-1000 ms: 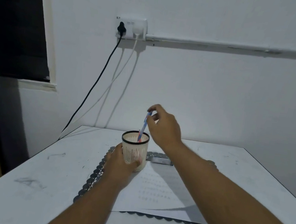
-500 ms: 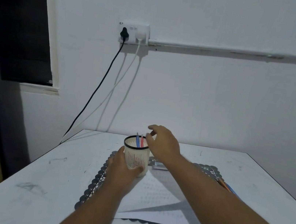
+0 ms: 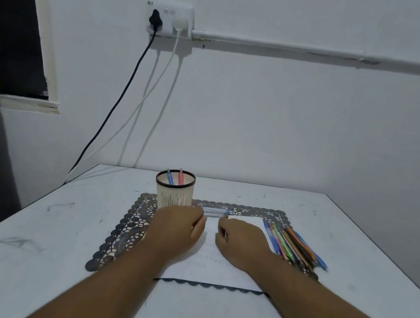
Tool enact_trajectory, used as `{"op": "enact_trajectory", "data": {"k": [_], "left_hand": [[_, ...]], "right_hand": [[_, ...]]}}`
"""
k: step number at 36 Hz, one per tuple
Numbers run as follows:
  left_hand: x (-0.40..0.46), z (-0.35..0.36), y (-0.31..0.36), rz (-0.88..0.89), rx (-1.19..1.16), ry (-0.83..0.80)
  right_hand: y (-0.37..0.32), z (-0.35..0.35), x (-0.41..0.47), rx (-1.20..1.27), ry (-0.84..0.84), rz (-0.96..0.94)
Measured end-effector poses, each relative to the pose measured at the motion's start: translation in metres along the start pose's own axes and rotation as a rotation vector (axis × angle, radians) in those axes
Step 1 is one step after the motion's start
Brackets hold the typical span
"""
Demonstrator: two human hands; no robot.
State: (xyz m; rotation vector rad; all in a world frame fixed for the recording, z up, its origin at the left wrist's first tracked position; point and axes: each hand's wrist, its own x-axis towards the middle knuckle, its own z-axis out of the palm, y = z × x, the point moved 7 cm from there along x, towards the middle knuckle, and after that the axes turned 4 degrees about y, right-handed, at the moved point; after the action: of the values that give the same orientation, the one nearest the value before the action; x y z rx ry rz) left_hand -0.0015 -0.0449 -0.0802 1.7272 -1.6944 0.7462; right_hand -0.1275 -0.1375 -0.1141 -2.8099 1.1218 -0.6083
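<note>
- The left hand point(image 3: 176, 228) and the right hand point(image 3: 241, 242) lie side by side, backs up. They are close together but not touching, on a sheet of paper point(image 3: 214, 268) near the middle of the table point(image 3: 56, 231).
- The fingers of both hands bend down toward the sheet. Blur hides the tips, so I cannot tell whether either hand grips anything.
- A clear pen-like stick point(image 3: 214, 211) lies crosswise just beyond the fingertips, at the far end of the paper. Whether a finger touches it cannot be told.
- The pen cup point(image 3: 174, 194), pale with a dark rim, stands upright just beyond the left hand, toward the table's far edge and left of its middle.
- A blue pen point(image 3: 170, 177) and a red pen point(image 3: 180, 177) stand inside the cup, leaning slightly.
- A bundle of coloured pens point(image 3: 295, 246) lies flat to the right of the paper, toward the table's right edge, near the right hand but apart from it.
- A dark lace-edged mat point(image 3: 125, 228) lies under the paper, the cup and the bundle.
</note>
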Motion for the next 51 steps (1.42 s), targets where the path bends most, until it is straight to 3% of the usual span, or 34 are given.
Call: {"op": "enact_trajectory", "data": {"k": [3, 7, 12, 18, 21, 29, 40, 45, 51], "left_hand": [[-0.009, 0.025, -0.001, -0.008, 0.06, -0.221], [-0.011, 0.034, -0.006, -0.045, -0.015, -0.319], [-0.013, 0.036, -0.011, -0.042, -0.03, -0.331], [-0.013, 0.036, -0.011, -0.044, -0.039, -0.323], [-0.014, 0.036, -0.011, -0.039, -0.039, -0.334], [-0.014, 0.035, -0.01, -0.049, -0.039, -0.358], [-0.015, 0.037, -0.011, -0.055, -0.038, -0.373], [-0.014, 0.037, -0.011, -0.062, -0.044, -0.385], [-0.016, 0.036, -0.011, -0.067, -0.053, -0.383]], "right_hand": [[0.003, 0.0, 0.0, 0.016, 0.012, 0.001], [0.005, -0.001, -0.004, 0.052, 0.012, 0.011], [0.005, -0.007, -0.009, 0.112, 0.015, 0.033], [0.033, -0.047, -0.008, 0.067, 0.222, 0.203], [0.058, -0.062, -0.008, -0.021, 0.248, 0.314], [0.093, -0.057, -0.018, -0.205, -0.043, 0.574], [0.092, -0.053, -0.02, -0.234, -0.029, 0.58], [0.085, -0.048, -0.022, -0.254, -0.118, 0.536], [0.077, -0.061, -0.018, -0.133, 0.027, 0.531]]}}
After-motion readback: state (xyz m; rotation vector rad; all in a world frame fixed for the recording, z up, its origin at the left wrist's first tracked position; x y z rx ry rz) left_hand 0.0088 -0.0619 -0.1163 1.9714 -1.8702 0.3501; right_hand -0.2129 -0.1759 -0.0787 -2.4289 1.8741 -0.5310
